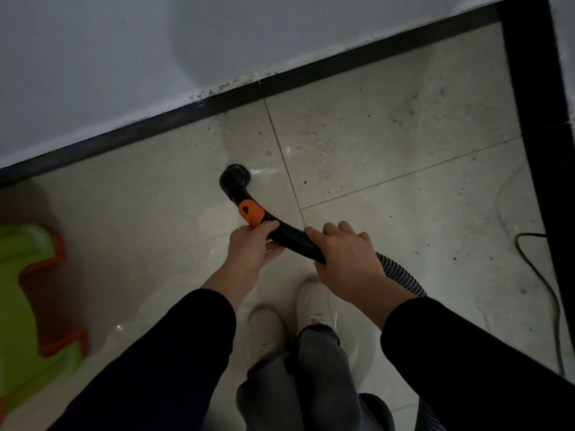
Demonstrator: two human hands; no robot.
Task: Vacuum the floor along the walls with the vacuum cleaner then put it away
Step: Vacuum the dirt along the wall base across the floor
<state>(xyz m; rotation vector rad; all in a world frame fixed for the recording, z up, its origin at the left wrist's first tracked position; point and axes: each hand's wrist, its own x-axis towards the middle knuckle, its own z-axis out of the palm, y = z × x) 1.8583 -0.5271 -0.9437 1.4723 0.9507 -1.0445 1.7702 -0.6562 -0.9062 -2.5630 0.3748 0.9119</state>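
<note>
Gripping vac pipe w/ fingers curled round: left hand by orange slider, right hand at hose end. Holding mouth near baseboard, not touching. Could miss wall dust (gap), or snag cord.

Black long sleeves, bare hands, grey trousers, white shoes.

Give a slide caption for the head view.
The left hand and right hand hold the wand near the wall.
</note>
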